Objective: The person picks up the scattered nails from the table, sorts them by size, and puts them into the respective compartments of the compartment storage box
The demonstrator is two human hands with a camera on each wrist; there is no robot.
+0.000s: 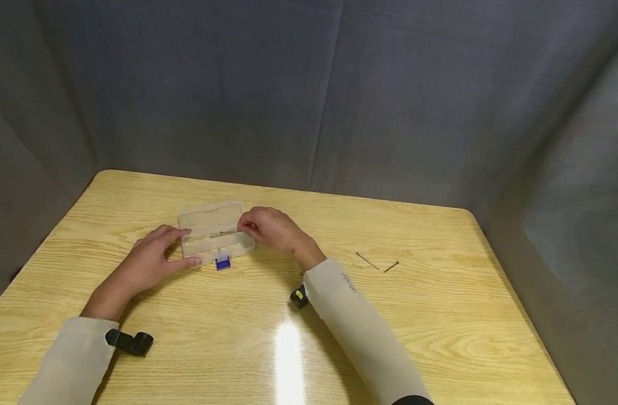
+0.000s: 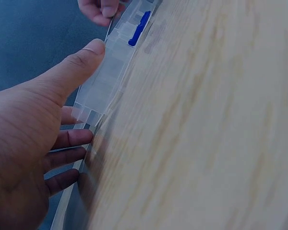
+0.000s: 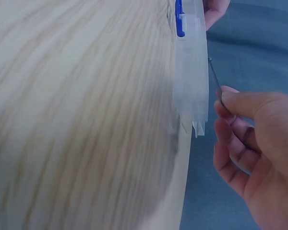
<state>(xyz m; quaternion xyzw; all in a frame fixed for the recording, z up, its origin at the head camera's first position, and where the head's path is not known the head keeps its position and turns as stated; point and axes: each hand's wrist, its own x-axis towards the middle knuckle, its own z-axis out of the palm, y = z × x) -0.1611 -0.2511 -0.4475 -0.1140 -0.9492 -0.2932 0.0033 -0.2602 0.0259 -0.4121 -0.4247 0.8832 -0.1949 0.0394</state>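
Here, right fingers (image 3: 223, 130) pinching a nail (image 3: 214, 74) over a clear box (image 3: 191, 72), left fingers (image 2: 73, 138) spread at its edge.

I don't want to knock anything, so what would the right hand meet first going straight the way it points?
Probably the clear plastic box, with the nail that the right hand pinches leading. Its height is unclear, so it might pass over and meet the left hand at the opposite end.
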